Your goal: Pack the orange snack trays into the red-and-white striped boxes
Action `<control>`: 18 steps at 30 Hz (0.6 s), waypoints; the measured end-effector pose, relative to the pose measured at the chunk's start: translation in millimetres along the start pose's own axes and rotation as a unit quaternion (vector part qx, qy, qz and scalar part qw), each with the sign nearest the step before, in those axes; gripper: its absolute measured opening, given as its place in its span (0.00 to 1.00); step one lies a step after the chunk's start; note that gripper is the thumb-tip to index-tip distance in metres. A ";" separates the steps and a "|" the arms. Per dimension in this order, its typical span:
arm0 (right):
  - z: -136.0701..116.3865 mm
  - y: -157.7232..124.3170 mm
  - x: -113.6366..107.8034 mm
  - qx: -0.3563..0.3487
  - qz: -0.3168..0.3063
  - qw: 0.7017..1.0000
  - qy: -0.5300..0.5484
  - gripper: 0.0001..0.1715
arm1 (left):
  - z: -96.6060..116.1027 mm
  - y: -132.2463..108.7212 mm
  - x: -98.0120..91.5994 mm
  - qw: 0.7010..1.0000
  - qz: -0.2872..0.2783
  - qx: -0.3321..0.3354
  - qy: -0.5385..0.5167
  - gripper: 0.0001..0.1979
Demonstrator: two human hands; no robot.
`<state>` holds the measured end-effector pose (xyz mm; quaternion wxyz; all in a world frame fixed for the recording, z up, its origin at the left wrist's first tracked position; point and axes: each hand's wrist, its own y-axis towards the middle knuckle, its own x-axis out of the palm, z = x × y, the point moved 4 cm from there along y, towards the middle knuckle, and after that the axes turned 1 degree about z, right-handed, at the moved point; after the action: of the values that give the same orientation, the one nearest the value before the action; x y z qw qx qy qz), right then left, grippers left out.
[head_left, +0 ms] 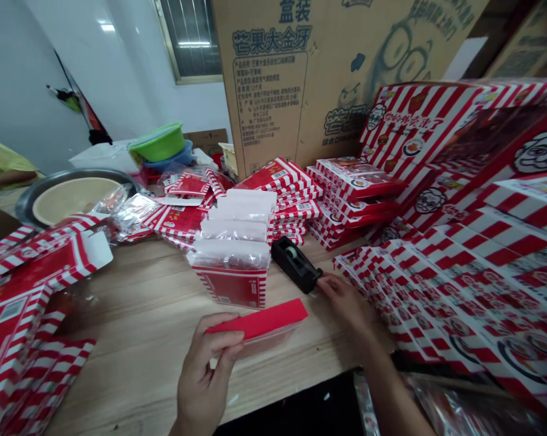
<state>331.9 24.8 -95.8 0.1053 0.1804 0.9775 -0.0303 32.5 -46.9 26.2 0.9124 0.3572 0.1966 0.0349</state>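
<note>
My left hand [210, 363] grips a small red box [264, 324] by its left end, thumb and fingers pinched round it, with the plain red side facing up. At the front end of a black tape dispenser [296, 263], my right hand [343, 297] has its fingertips closed together by the cutting edge. Whether tape is between those fingers is too small to make out. Just beyond the red box stands a row of open-topped boxes [235, 284] with white flaps up and clear plastic wrapping inside.
Stacked red-and-white striped boxes [464, 290] fill the right side. Flat striped cartons [23, 321] lie at the left. Behind are a large cardboard box [273, 91], a cream basin [74, 203] and a green basin [158, 144]. A person's yellow sleeve [3, 158] shows at far left.
</note>
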 end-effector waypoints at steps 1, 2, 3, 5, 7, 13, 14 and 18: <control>1.4 0.2 2.3 -0.006 0.022 1.000 -0.014 0.13 | 2.9 -0.9 3.0 1.000 0.003 0.005 0.007 0.07; 2.5 0.7 4.6 -0.008 0.041 0.999 -0.027 0.12 | 5.9 -2.0 5.9 1.000 0.007 0.010 0.012 0.07; 3.4 1.2 6.7 -0.009 0.057 0.998 -0.037 0.13 | 8.8 -3.3 8.6 1.000 0.012 0.014 0.017 0.07; 4.1 1.3 9.3 -0.006 0.084 0.995 -0.050 0.15 | 13.3 -5.9 13.0 0.999 0.023 0.016 0.025 0.08; 2.3 -2.7 9.6 -0.001 0.101 0.994 -0.049 0.17 | 15.9 -8.1 15.3 0.999 0.032 0.010 0.032 0.08; -48.0 -67.7 8.6 -0.012 0.092 0.995 0.033 0.20 | 23.3 -9.3 17.2 0.999 0.025 -0.007 0.044 0.08; -64.6 -85.6 10.0 -0.027 0.101 0.993 0.058 0.21 | 25.7 -9.1 17.6 0.999 0.025 -0.005 0.044 0.07; -127.3 -140.8 40.1 -0.059 0.011 0.971 0.233 0.44 | 33.1 -8.8 17.5 0.999 0.025 -0.004 0.041 0.07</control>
<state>220.0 -80.4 22.7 -0.1150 0.1866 0.9731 0.0715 60.7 -71.0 36.6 0.9041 0.3562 0.2248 0.0728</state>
